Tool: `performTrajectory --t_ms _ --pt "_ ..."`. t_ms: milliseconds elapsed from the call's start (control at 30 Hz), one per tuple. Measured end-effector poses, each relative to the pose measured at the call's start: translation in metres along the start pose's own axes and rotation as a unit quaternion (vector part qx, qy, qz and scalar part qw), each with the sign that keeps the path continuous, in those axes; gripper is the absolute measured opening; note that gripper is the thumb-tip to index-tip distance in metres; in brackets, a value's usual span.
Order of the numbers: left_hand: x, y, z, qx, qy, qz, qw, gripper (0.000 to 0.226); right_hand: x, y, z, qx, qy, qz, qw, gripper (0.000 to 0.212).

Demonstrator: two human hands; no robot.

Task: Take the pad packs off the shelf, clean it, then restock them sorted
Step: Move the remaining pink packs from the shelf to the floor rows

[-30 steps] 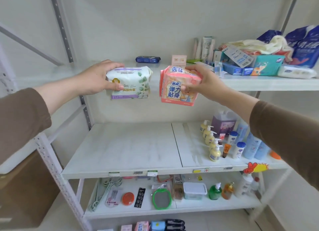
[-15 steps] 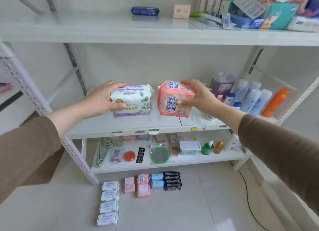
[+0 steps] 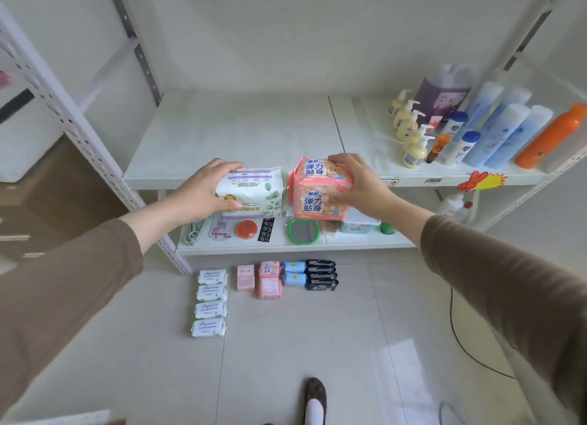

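Two packs are held in mid-frame | white pad pack (image 3: 251, 191) is gripped by left hand (image 3: 203, 193) | pink pad pack (image 3: 319, 188) is gripped by right hand (image 3: 355, 183) | likely kept apart for sorting | sorted rows (image 3: 265, 283) are laid on floor below, middle shelf (image 3: 241, 132) bare for cleaning

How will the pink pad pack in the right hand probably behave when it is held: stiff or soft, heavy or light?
The pink pad pack is probably soft: its plastic wrap looks puffy where the right hand grips it. It seems light, since fingers and thumb alone carry it in the air. The glossy film may be a little slippery.
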State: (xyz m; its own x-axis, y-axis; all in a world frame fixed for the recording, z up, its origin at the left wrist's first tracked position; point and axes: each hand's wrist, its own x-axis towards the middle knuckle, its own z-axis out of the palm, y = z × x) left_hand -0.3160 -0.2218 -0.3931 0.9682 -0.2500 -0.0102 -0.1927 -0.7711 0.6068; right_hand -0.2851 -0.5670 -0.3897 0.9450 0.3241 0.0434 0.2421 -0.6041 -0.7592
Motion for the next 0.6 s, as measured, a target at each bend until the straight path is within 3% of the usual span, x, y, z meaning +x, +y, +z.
performTrajectory --t_ms 600 --pt "-0.045 -0.123 0.159 -0.020 -0.058 -0.146 0.987 0.085 -0.007 0.124 0.143 -0.019 -0.135 0.034 0.990 0.104"
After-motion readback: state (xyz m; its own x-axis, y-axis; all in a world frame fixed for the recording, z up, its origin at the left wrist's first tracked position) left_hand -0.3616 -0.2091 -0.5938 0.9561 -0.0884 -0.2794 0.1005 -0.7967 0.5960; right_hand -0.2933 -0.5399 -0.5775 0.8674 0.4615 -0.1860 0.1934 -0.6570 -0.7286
